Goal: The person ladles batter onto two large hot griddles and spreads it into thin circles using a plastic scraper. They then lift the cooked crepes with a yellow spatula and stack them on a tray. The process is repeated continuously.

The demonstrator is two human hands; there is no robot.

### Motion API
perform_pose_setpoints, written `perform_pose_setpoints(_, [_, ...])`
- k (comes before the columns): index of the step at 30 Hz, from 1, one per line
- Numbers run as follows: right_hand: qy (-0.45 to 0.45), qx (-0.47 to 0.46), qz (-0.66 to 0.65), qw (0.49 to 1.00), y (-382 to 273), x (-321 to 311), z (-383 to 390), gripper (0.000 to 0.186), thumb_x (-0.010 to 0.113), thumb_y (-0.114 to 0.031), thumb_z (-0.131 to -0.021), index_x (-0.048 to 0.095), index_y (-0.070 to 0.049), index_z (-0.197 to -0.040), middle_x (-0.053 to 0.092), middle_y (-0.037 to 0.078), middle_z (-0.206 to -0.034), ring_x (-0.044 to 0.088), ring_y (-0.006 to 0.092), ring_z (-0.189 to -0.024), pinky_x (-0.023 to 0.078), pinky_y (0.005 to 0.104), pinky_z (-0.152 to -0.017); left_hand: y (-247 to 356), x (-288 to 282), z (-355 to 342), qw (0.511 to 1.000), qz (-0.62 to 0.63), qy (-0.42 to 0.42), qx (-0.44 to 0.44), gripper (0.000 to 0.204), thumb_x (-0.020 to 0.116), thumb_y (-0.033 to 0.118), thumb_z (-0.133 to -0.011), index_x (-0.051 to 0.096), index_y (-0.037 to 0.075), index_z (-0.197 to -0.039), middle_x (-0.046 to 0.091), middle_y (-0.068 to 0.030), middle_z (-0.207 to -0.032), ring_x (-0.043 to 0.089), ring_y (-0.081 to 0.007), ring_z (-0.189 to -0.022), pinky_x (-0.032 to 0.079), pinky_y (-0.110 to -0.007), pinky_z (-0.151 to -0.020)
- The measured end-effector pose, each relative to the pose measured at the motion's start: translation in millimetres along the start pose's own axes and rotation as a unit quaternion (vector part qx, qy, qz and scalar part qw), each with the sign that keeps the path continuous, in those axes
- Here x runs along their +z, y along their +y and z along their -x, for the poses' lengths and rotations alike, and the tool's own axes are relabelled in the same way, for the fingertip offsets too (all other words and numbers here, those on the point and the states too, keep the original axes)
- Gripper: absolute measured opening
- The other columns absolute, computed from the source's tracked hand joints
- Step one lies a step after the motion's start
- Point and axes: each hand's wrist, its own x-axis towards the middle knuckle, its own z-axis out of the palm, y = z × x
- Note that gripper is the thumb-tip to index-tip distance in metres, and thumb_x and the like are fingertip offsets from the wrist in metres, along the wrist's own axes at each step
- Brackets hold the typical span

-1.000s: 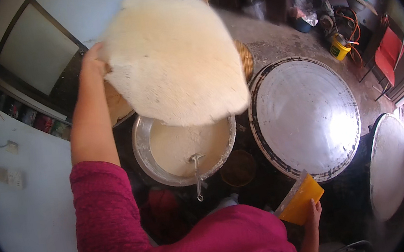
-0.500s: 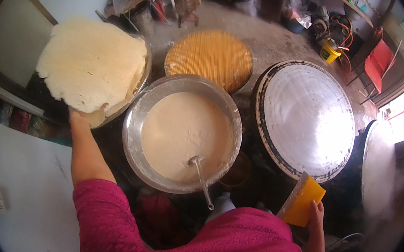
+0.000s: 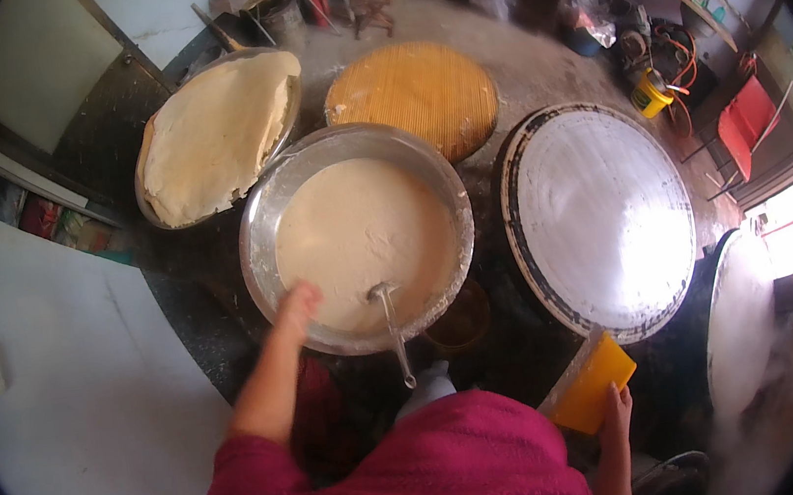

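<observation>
There is one ladle [image 3: 394, 335] and one batter basin [image 3: 258, 233].

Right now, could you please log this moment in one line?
left hand: empty, over bowl; right hand: holds yellow scraper; ladle: in batter

No legible lettering or numbers.

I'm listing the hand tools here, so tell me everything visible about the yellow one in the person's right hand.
The yellow tool is a flat, roughly rectangular piece with a yellow-orange body that looks like plastic. A paler, whitish strip runs along its left side. The right hand grips it at its lower right side. It is held at a slant, just below the near rim of the round griddle in the picture; whether they touch cannot be told.
</observation>
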Motion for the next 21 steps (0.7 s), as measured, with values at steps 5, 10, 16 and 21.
perform_pose_setpoints(5, [0.011, 0.002, -0.016, 1.000, 19, -26, -10, 0.025, 0.050, -0.016, -0.089, 0.051, -0.003, -0.110, 0.057, 0.004, -0.097, 0.055, 0.0135, -0.086, 0.044, 0.0267, -0.077, -101, 54, 129, 0.973, -0.031, -0.053, -0.223, 0.049, 0.055, 0.047, -0.081, 0.045, 0.009, -0.111, 0.057, -0.0107, -0.102, 0.056, -0.0261, -0.092, 0.041, -0.045, -0.082])
perform_pose_setpoints(10, [-0.026, 0.006, 0.049, 0.998, 70, -37, -32, 0.027, 0.053, -0.012, -0.086, 0.050, -0.001, -0.111, 0.058, 0.004, -0.098, 0.055, 0.0130, -0.088, 0.043, 0.0257, -0.077, -106, 106, 152, 0.912, 0.205, -0.156, -0.320, 0.032, 0.049, 0.041, -0.088, 0.054, 0.009, -0.088, 0.059, -0.0056, -0.079, 0.057, -0.0209, -0.070, 0.047, -0.033, -0.063])
perform_pose_setpoints(16, [-0.137, 0.043, 0.141, 0.980, 105, -3, -32, 0.027, 0.056, -0.010, -0.083, 0.053, 0.000, -0.108, 0.060, 0.008, -0.097, 0.056, 0.0150, -0.090, 0.044, 0.0278, -0.079, -54, 122, 139, 0.941, 0.084, -0.053, -0.325, 0.024, 0.047, 0.034, -0.089, 0.049, 0.013, -0.077, 0.050, -0.0002, -0.063, 0.046, -0.0127, -0.048, 0.039, -0.027, -0.045])
perform_pose_setpoints(21, [-0.173, 0.107, 0.175, 0.963, 127, 51, -35, 0.027, 0.059, -0.009, -0.081, 0.053, 0.000, -0.106, 0.061, 0.008, -0.097, 0.058, 0.0164, -0.090, 0.044, 0.0287, -0.080, -25, 128, 123, 0.906, -0.388, -0.099, -0.139, 0.022, 0.048, 0.021, -0.088, 0.043, 0.011, -0.107, 0.051, -0.0050, -0.068, 0.047, -0.0136, -0.048, 0.038, -0.029, -0.041])
